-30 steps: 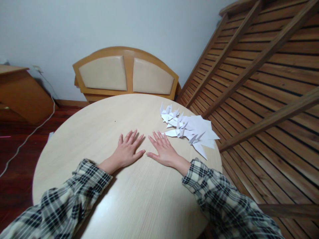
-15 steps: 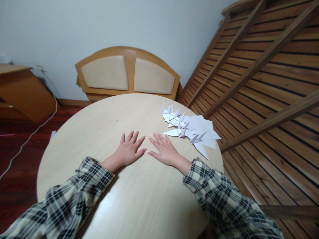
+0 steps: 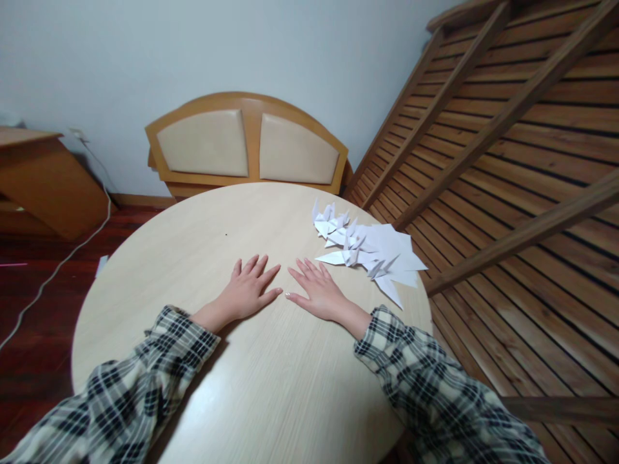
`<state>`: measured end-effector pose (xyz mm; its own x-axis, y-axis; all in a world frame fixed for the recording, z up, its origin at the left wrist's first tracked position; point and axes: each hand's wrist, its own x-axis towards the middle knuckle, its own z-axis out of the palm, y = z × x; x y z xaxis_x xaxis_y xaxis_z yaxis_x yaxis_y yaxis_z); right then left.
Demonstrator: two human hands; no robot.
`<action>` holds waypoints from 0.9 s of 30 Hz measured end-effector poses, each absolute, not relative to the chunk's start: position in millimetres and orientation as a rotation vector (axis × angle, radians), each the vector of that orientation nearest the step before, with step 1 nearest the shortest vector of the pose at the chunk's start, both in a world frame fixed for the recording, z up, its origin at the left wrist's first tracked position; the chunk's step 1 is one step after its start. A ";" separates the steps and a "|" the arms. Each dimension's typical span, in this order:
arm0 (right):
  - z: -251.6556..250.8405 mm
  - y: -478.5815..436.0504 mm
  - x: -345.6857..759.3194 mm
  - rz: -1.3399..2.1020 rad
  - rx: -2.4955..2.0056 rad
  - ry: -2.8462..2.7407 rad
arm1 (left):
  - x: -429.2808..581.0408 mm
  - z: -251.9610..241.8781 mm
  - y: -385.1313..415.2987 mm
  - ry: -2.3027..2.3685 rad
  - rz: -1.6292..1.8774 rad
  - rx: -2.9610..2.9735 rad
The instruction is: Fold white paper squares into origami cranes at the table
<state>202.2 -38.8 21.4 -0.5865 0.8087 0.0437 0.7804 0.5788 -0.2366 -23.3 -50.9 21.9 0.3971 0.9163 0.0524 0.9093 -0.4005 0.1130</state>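
Observation:
My left hand lies palm down on the round pale wooden table, fingers spread and holding nothing. Close by on its right, my right hand rests flat too, its fingers stretched out with nothing in them. A small gap separates the two thumbs. Just beyond my right hand sits a group of several folded white paper cranes. Behind and partly under the cranes, flat sheets of white paper lie near the table's right edge.
A headboard with two cream padded panels stands against the wall behind the table. Slatted wooden boards lean at the right. On the left are an orange-brown desk and a white cable running across the dark red floor.

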 end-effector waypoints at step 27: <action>42.5 -36.4 210.1 0.192 -1.130 -2.455 | -16.3 129.9 -80.8 1.304 1.412 2.587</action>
